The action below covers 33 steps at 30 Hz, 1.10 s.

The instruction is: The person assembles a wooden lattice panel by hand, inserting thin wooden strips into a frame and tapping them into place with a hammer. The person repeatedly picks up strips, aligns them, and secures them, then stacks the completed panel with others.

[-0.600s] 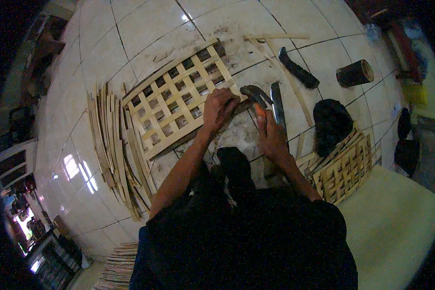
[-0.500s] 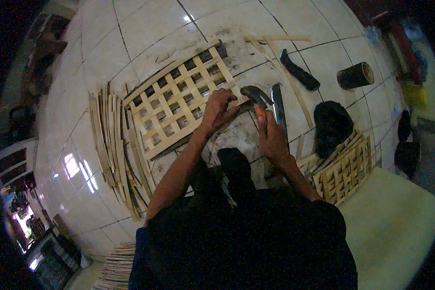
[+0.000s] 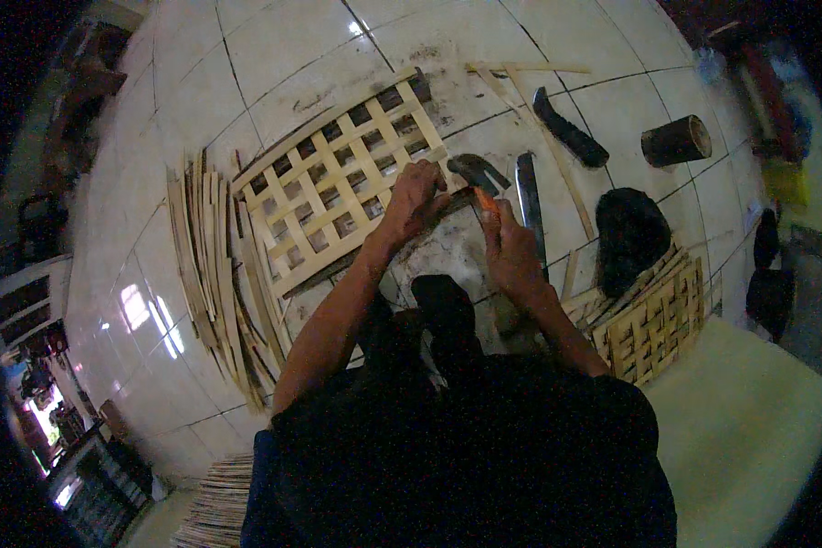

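Note:
A woven lattice panel of pale bamboo strips (image 3: 324, 196) lies on the tiled floor, tilted in view. At its near right corner my left hand (image 3: 416, 196) rests with curled fingers pinched together; what they grip is hidden. My right hand (image 3: 511, 247) is closed round the orange handle of a claw hammer (image 3: 473, 172). The hammer's dark, curved head is beside the panel's right corner, close to my left fingertips. Just right of the hammer lies a long dark blade (image 3: 528, 205), partly behind my right hand.
Loose bamboo strips (image 3: 215, 265) lie left of the panel. To the right are a dark curved tool (image 3: 571, 132), a short cylindrical block (image 3: 676, 142), a black bundle (image 3: 630, 239) and another woven piece (image 3: 653, 329). Thin strips (image 3: 557, 169) cross the tiles; a pale-green surface (image 3: 749, 429) is nearby.
The hammer head has shifted slightly left and up, toward my left fingertips. My right hand has moved slightly left with it. The left hand stays at the panel's corner.

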Each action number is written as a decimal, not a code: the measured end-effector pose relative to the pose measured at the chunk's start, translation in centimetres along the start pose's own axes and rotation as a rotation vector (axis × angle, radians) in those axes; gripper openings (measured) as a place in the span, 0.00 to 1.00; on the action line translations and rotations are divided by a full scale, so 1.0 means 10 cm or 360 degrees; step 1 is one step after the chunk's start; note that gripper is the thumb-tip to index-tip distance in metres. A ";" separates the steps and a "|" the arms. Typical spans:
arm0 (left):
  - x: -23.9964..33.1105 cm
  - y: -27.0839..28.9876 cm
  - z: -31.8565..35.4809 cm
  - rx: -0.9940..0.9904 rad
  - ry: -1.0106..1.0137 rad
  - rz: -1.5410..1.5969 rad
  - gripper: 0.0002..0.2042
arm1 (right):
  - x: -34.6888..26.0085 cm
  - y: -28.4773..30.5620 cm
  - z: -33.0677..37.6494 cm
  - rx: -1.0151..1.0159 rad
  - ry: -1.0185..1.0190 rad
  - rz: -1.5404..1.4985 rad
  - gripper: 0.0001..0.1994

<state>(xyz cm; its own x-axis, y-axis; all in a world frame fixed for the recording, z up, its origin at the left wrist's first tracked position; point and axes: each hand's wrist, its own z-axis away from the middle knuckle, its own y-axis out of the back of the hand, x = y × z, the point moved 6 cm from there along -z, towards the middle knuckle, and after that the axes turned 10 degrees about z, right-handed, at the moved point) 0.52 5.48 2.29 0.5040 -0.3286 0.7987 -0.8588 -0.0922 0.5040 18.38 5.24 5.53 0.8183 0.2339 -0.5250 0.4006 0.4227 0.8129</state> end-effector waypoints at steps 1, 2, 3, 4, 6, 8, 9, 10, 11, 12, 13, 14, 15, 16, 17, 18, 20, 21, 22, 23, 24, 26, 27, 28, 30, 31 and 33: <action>-0.02 0.01 0.02 -0.0008 0.0041 -0.0016 0.14 | -0.22 0.23 0.05 0.0061 0.0052 -0.0139 0.17; -0.04 0.01 0.01 -0.0013 0.0066 -0.0019 0.15 | -0.35 0.39 0.09 0.0137 0.0098 -0.0265 0.16; 0.00 0.02 0.00 0.0020 0.0037 -0.0037 0.15 | -0.41 0.46 0.13 0.0223 0.0201 -0.0315 0.16; 0.04 0.04 0.01 0.0054 0.0008 -0.0055 0.15 | -0.46 0.52 0.19 0.0309 0.0306 -0.0365 0.15; -0.08 0.01 0.07 0.0114 0.0135 0.0237 0.16 | -0.43 0.46 0.20 0.0334 0.0394 -0.0312 0.15; -0.39 -0.15 0.14 0.0113 0.0316 0.0558 0.17 | -0.17 0.16 0.10 0.0237 0.0346 -0.0103 0.14; -0.36 -0.14 0.09 0.0089 0.0343 0.0567 0.17 | -0.09 0.10 0.00 0.0087 0.0179 -0.0046 0.15; -0.27 -0.11 0.07 0.0030 0.0263 0.0266 0.17 | -0.01 0.04 -0.09 -0.0062 0.0011 0.0010 0.16; -0.18 -0.10 0.04 -0.0026 0.0182 -0.0036 0.17 | 0.05 0.00 -0.13 -0.0212 -0.0157 0.0064 0.17; -0.09 -0.07 0.05 0.0083 0.0092 0.0057 0.17 | 0.07 0.02 -0.11 -0.0270 -0.0225 0.0021 0.18; -0.17 -0.09 0.07 0.0038 0.0123 -0.0032 0.17 | -0.01 0.10 -0.09 -0.0145 -0.0079 -0.0031 0.17; -0.28 -0.11 0.07 -0.0007 0.0154 -0.0121 0.17 | -0.10 0.20 -0.04 -0.0019 0.0066 -0.0084 0.16; -0.28 -0.10 0.02 -0.0058 0.0176 -0.0204 0.17 | -0.16 0.28 0.01 0.0114 0.0205 -0.0135 0.15; -0.23 -0.08 0.02 -0.0026 0.0154 -0.0148 0.17 | -0.15 0.26 0.05 0.0213 0.0294 -0.0139 0.15; -0.16 -0.06 0.04 0.0007 0.0133 -0.0093 0.18 | -0.10 0.16 0.10 0.0312 0.0384 -0.0142 0.16; -0.07 -0.03 0.02 0.0032 0.0100 -0.0039 0.18 | -0.03 0.10 0.08 0.0282 0.0334 -0.0091 0.17; -0.10 -0.06 0.04 0.0011 0.0162 -0.0048 0.18 | 0.09 -0.06 -0.07 0.0067 0.0117 0.0053 0.17; -0.15 -0.06 0.10 -0.0006 0.0212 -0.0055 0.18 | 0.08 -0.14 -0.11 -0.0127 -0.0064 0.0142 0.17; -0.19 -0.05 0.12 0.0011 0.0178 -0.0086 0.18 | 0.03 -0.07 -0.09 -0.0187 -0.0167 -0.0100 0.18; -0.23 -0.05 0.13 0.0026 0.0144 -0.0116 0.17 | -0.03 -0.02 -0.05 -0.0111 -0.0091 -0.0062 0.18; -0.17 -0.07 0.07 0.0049 0.0101 -0.0125 0.17 | -0.04 0.05 0.02 -0.0029 -0.0027 -0.0002 0.18; -0.07 -0.03 0.09 0.0056 0.0144 -0.0046 0.17 | 0.02 0.04 0.06 0.0014 -0.0030 -0.0005 0.18; 0.02 0.00 0.02 0.0049 0.0139 -0.0018 0.17 | 0.12 -0.06 0.00 0.0003 -0.0096 -0.0081 0.18; 0.02 0.01 0.00 0.0047 0.0108 -0.0096 0.17 | 0.15 -0.13 -0.07 -0.0013 -0.0143 -0.0164 0.19; -0.03 -0.05 0.03 0.0027 0.0067 -0.0233 0.17 | 0.22 -0.07 0.06 0.0218 -0.0001 -0.0072 0.18; -0.04 -0.10 0.01 -0.0004 0.0128 -0.0186 0.18 | 0.37 -0.10 0.20 0.0260 0.0019 -0.0052 0.18; -0.12 -0.10 0.02 -0.0035 0.0271 -0.0103 0.18 | 0.63 -0.20 0.45 0.0320 0.0100 -0.0031 0.16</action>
<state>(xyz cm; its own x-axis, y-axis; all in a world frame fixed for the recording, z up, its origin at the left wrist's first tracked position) 0.80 5.73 0.77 0.5680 -0.1587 0.8076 -0.8228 -0.0869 0.5616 24.55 1.87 1.75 0.7849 0.2845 -0.5505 0.4952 0.2461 0.8332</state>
